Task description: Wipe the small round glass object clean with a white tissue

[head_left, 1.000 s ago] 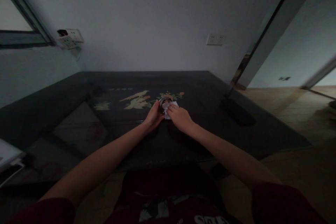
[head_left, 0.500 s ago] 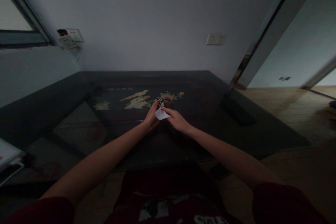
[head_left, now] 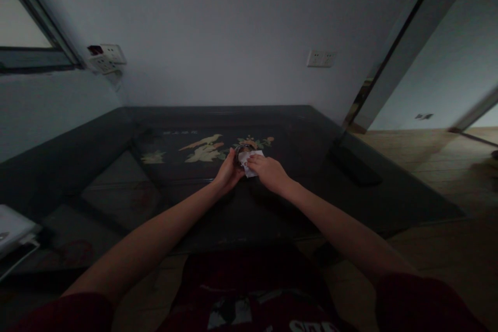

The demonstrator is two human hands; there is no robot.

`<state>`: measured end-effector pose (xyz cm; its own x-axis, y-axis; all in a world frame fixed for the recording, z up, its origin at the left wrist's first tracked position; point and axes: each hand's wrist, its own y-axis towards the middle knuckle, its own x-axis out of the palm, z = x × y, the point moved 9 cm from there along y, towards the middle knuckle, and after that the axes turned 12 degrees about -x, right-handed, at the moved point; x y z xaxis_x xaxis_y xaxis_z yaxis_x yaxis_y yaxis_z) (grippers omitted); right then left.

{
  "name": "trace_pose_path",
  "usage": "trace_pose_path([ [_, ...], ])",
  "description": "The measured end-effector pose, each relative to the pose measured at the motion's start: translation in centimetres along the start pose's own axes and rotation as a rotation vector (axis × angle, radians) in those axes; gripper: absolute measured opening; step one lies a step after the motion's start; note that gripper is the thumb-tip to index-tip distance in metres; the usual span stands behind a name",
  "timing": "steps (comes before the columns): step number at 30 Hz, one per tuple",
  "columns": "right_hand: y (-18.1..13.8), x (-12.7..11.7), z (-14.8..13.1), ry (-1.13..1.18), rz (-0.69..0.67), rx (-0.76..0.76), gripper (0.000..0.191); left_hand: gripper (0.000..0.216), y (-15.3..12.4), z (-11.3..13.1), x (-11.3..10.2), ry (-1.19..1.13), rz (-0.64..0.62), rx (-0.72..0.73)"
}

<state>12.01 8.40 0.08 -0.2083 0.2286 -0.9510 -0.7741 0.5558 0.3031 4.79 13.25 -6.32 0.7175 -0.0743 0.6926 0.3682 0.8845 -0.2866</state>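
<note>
A small glass [head_left: 241,149] sits low over the dark counter [head_left: 295,202], at the right end of the bird-and-flower inlay [head_left: 202,150] set into the top. In this dim light I cannot tell whether its base touches the surface. The left hand [head_left: 227,174] wraps it from the near-left side, its grip closed around the wall of the glass with the thumb up by the rim. A white tissue [head_left: 252,158] lies against the glass on its right side and over the rim. The right hand [head_left: 270,174] has its grip pinched on that tissue, fingertips pressing it to the glass.

Both hands meet just to the right of the inlay, on its near side, and the forearms run back from there toward the camera.

Farther right of the inlay, well apart from the hands, a dark flat object [head_left: 354,166] lies on the counter. Above the inlay and to the right, a wall socket [head_left: 321,58] is set in the pale wall. Above and to the left, a socket strip [head_left: 105,57] hangs by the window frame. Far left of the inlay and nearer the camera, a white object [head_left: 11,225] shows at the picture's edge, too cut off to identify.
</note>
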Motion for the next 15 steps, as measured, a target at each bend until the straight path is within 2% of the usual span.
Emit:
trace_pose_path([
  [6,-0.1,0.8,0.5,0.307,0.078,0.119,0.049,0.043,-0.2,-0.1,0.4,0.011,0.006,0.013],
  [9,0.1,1.1,0.8,0.575,0.163,0.190,0.054,0.044,-0.5,-0.1,0.5,0.041,0.040,0.013],
  [13,0.3,2.1,0.8,1.042,0.277,0.292,0.057,0.044,-0.9,0.4,0.5,0.072,0.058,0.060],
  [15,0.3,2.8,0.8,1.165,0.291,0.341,0.060,0.043,-0.9,0.5,0.5,0.066,0.051,0.066],
])
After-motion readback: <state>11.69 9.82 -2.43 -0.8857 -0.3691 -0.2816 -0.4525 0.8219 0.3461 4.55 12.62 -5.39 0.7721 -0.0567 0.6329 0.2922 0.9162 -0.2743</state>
